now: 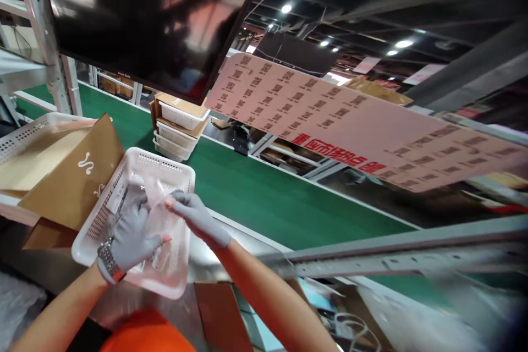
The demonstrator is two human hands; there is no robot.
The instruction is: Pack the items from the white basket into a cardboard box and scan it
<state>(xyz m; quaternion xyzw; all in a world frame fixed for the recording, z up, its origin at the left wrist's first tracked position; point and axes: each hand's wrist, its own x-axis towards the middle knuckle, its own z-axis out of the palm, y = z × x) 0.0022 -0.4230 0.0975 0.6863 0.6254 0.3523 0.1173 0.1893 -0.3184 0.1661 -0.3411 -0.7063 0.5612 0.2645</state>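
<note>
A white plastic basket (pixel 187 176) stands tilted in my view, with clear plastic packets and a white label (pixel 117 198) inside. My right hand (pixel 197 219), in a grey glove with bare fingertips, pinches a clear plastic bag (pixel 155 192) above the basket. My left hand (pixel 134 236), gloved the same way and with a metal watch (pixel 108 258) at the wrist, reaches over the packets. Its thumb is spread away from the fingers, beside the bag. What lies beneath its fingers is hidden.
An open cardboard box (pixel 76 176) leans against the basket's left side. Behind runs a green conveyor belt (pixel 247 192) carrying stacked white baskets (pixel 177 137). A large screen (pixel 144 22) and a pink board with printed codes (pixel 330 115) hang above. A metal rail (pixel 391 250) crosses at right.
</note>
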